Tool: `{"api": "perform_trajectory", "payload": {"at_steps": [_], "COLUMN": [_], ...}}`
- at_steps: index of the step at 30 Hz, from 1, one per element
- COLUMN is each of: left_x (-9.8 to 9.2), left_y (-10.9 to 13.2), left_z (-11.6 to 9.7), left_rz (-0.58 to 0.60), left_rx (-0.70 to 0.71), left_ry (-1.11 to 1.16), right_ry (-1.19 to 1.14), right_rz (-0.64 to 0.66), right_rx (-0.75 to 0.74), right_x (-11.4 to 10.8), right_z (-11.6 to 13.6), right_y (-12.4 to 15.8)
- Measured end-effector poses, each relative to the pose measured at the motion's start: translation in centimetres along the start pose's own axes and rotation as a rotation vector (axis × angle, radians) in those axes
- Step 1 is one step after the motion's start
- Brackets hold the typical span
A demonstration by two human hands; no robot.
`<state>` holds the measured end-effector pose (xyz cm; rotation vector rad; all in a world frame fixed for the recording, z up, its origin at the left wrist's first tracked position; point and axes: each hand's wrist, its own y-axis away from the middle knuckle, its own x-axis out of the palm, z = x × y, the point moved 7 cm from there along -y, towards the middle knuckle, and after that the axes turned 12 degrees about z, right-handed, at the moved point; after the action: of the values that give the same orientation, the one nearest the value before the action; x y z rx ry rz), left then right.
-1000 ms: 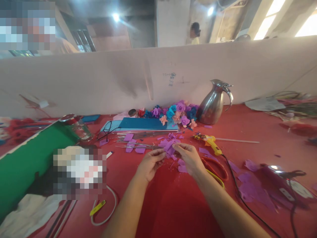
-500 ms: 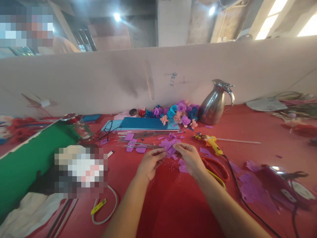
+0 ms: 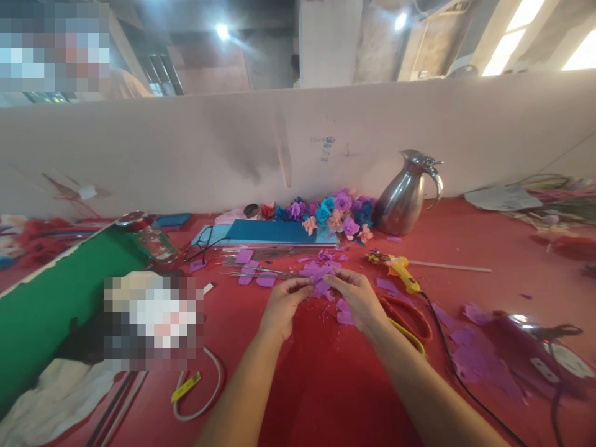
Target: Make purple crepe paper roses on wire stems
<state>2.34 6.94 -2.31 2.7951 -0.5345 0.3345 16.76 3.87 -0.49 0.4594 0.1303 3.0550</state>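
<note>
Between my two hands is a small piece of purple crepe paper (image 3: 319, 287). My left hand (image 3: 285, 305) pinches its left edge between thumb and fingers. On the other side, my right hand (image 3: 357, 297) has its thumb and index finger closed on the paper's right edge. Just behind lie thin metal wires (image 3: 261, 271) and cut purple paper squares (image 3: 244, 256). More purple scraps (image 3: 344, 312) rest under and beside my right hand. Scissors with red and yellow handles (image 3: 410, 320) lie partly hidden by my right forearm.
A yellow glue gun (image 3: 405, 273) trails its black cord on the right. Behind are paper flowers (image 3: 342, 214), blue sheets (image 3: 272, 230), eyeglasses (image 3: 202, 245) and a steel jug (image 3: 401, 195). A glass jar (image 3: 151, 239) and a green board (image 3: 56, 304) stand left. A person is beyond the partition (image 3: 223, 143).
My right fingers have shifted slightly on the purple paper, and its folds look a little different. Both hands stay in nearly the same place.
</note>
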Motion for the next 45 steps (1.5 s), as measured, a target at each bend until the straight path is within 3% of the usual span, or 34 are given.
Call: {"api": "perform_trajectory", "payload": {"at_steps": [4,8,14,24,35,40,45], "left_x": [0.2,0.7,0.8,0.6,1.3,0.6,-0.1], "left_y": [0.2,0.2,0.1,0.1,0.4,0.0,-0.2], "left_z": [-0.1,0.4,1.1,1.4,0.6,0.2,-0.3], "left_rz": [0.019,0.143,0.208,0.161,0.194,0.131,0.038], "left_rx": [0.006,-0.079,-0.183,-0.181,-0.133,-0.035,0.058], "left_ry": [-0.026,0.125,0.217,0.177,0.165,0.243,0.347], "right_ry": [0.017,0.037,0.096,0.104,0.081,-0.001,0.188], "right_rz": [-0.005,0.018,0.134,0.142,0.171,0.069,0.224], "right_rx": [-0.003,-0.024,-0.015,0.027,0.025,-0.025,-0.018], "right_x": [-0.1,-0.3,0.1,0.3,0.9,0.4,2.9], "right_z": [0.1,0.0,-0.6,0.0,0.6,0.4,-0.6], "right_y": [0.1,-0.1,-0.5,-0.1,0.3,0.3,0.7]}}
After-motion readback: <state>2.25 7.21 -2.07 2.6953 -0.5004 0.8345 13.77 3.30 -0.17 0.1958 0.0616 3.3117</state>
